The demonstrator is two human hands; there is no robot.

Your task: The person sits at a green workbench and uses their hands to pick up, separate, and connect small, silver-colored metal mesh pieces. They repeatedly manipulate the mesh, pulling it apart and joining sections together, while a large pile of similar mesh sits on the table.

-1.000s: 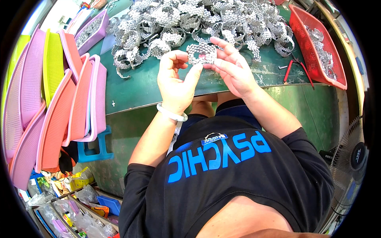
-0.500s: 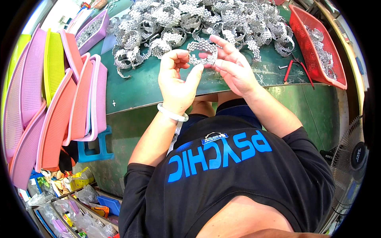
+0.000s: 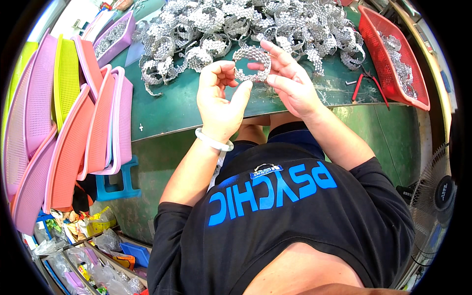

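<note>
A silvery, scale-patterned metal band [image 3: 266, 61], curled into an open ring like a bracelet, is held up between my two hands over the near part of the table. My left hand [image 3: 220, 98], with a pale bangle at its wrist, pinches the band's left side between thumb and curled fingers. On the other side, my right hand [image 3: 293, 87] grips the band's lower right between thumb and fingers, its index finger raised beside the ring. Just beyond lies a large heap of similar curled silvery bands [image 3: 211, 44].
Red-handled pliers [image 3: 358, 88] lie at the table's right, beside a red basket [image 3: 418, 88] holding more bands. A purple basket [image 3: 129, 30] of small metal pieces stands far left. Stacked colourful baskets [image 3: 69, 147] rise near left, by a blue stool [image 3: 123, 182]. A fan [image 3: 442, 192] stands right.
The band has turned slightly in my fingers, so its ring shows rounder and more open. My right hand has shifted a little; my left hand is almost still.
</note>
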